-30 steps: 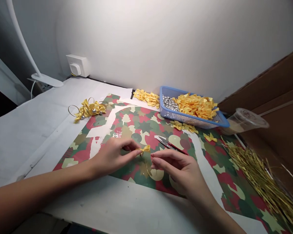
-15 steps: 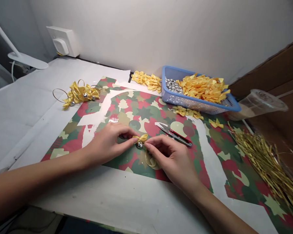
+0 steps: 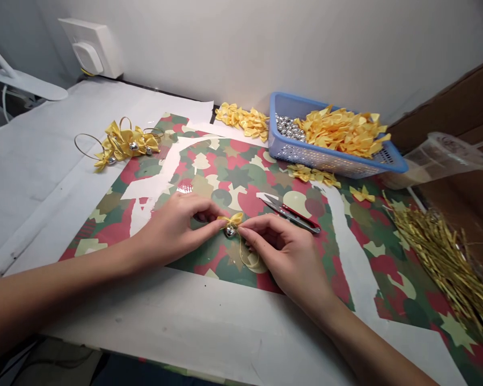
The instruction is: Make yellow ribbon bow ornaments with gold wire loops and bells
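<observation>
My left hand [image 3: 176, 228] and my right hand [image 3: 287, 252] meet over the patterned paper [image 3: 225, 187], both pinching a small yellow ribbon bow [image 3: 232, 219] with a silver bell [image 3: 229, 231] under it. A thin gold wire loop [image 3: 247, 260] trails from the bell beneath my right fingers. Red-handled snips [image 3: 292, 213] lie just behind my right hand.
A blue basket [image 3: 330, 158] at the back holds yellow bows and silver bells, with loose bows [image 3: 243, 118] beside it. Finished bows with bells and loops [image 3: 123, 143] lie at the left. Gold wire strands [image 3: 446, 257] and a plastic cup [image 3: 438, 158] are on the right.
My right hand closed in from beside the bow and now pinches at the bell. The view tipped down and nearer, so everything on the table sits higher in the picture.
</observation>
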Tool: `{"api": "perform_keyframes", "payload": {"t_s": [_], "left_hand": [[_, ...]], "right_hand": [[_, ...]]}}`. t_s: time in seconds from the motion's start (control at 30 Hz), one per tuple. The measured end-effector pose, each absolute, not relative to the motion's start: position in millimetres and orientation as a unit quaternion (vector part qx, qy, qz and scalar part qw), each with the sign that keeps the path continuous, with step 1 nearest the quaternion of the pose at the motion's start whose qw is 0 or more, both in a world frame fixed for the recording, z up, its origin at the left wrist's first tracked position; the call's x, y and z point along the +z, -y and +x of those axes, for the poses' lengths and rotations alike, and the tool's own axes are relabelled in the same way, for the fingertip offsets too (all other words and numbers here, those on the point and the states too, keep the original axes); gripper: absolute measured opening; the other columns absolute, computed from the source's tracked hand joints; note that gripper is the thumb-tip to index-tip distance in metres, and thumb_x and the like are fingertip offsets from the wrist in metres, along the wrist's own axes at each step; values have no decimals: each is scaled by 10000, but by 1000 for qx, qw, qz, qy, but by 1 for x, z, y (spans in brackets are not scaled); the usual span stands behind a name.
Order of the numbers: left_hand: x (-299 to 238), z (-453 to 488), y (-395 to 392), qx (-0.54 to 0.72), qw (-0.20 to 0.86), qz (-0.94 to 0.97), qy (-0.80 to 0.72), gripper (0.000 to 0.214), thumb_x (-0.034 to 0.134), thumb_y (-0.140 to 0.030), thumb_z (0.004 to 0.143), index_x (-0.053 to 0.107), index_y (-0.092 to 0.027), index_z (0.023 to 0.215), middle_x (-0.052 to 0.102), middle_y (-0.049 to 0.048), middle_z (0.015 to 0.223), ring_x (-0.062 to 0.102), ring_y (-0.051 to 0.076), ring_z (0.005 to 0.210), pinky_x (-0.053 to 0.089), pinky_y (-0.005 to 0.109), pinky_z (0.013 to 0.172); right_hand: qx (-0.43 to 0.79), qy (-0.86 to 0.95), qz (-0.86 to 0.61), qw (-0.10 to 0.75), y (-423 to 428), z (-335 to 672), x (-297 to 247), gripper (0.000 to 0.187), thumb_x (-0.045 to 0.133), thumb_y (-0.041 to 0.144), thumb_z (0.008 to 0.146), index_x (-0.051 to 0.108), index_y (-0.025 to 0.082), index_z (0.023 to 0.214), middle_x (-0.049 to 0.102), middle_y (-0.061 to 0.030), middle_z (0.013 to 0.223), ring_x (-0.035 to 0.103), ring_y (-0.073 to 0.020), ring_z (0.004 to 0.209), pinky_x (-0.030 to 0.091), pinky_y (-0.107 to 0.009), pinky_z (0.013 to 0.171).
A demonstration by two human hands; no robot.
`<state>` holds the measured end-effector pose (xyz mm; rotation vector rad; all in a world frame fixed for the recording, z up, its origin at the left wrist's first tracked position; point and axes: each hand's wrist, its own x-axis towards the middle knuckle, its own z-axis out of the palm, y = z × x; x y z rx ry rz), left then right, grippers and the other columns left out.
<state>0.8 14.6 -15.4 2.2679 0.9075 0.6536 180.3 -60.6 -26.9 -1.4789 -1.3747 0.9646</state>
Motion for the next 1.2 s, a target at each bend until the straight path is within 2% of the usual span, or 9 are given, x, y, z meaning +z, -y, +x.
{"api": "perform_keyframes", "payload": {"t_s": [0.37, 0.7, 0.97, 1.2], "left_hand": [[-19, 0, -15, 240, 272, 869, -337, 70, 630, -230, 843, 667, -186, 804, 674, -38, 690, 572, 94, 609, 416, 236, 628], [-23, -1, -14, 250, 164, 909, -291, 84, 586, -191, 871, 634, -197, 803, 691, -34, 741, 592, 133, 721, 376, 301, 755], [-24, 0, -13, 242, 131, 918, -284, 161, 516, -201, 907, 626, -197, 789, 691, -18, 731, 587, 140, 714, 355, 306, 754], [-21, 0, -13, 251, 125, 917, -283, 130, 553, -177, 880, 633, -196, 780, 694, -20, 717, 587, 140, 691, 347, 305, 732]], "right_hand": [[377, 561, -604, 422, 60, 179, -27, 123, 607, 266, 844, 680, 182, 791, 702, -27, 750, 616, -146, 633, 485, -264, 577], [321, 605, -622, 380, 58, 176, -20, 133, 552, 175, 859, 656, 183, 778, 694, -22, 739, 624, -156, 654, 478, -273, 603], [294, 619, -623, 377, 59, 174, -21, 135, 538, 150, 865, 634, 193, 779, 690, -17, 741, 631, -165, 679, 479, -289, 636], [312, 597, -616, 408, 60, 175, -22, 118, 565, 183, 858, 661, 195, 791, 701, -22, 742, 634, -157, 649, 496, -275, 592]]}}
